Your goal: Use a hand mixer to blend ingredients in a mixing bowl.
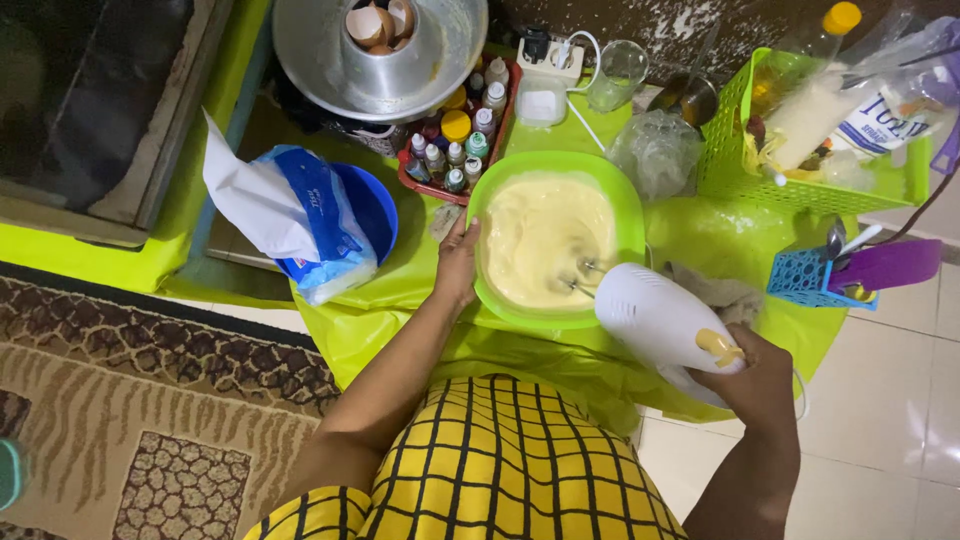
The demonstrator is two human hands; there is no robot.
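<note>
A green plastic bowl (pixel 630 200) full of pale yellow batter (pixel 540 235) sits on a lime-green plastic sheet. My left hand (pixel 458 262) rests flat against the bowl's left rim, fingers together. My right hand (pixel 755 378) grips the handle of a white electric hand mixer (pixel 655 320). The mixer's metal beaters (pixel 582 275) dip into the batter at the bowl's right side.
A blue bowl (pixel 375 205) holds a white and blue flour bag (pixel 300 215). Behind are a metal tube pan (pixel 380 60) with eggshells, a red tray of small bottles (pixel 455 145), a glass (pixel 618 72), a green basket (pixel 800 140), a small blue basket (pixel 805 278), a patterned rug (pixel 150 400).
</note>
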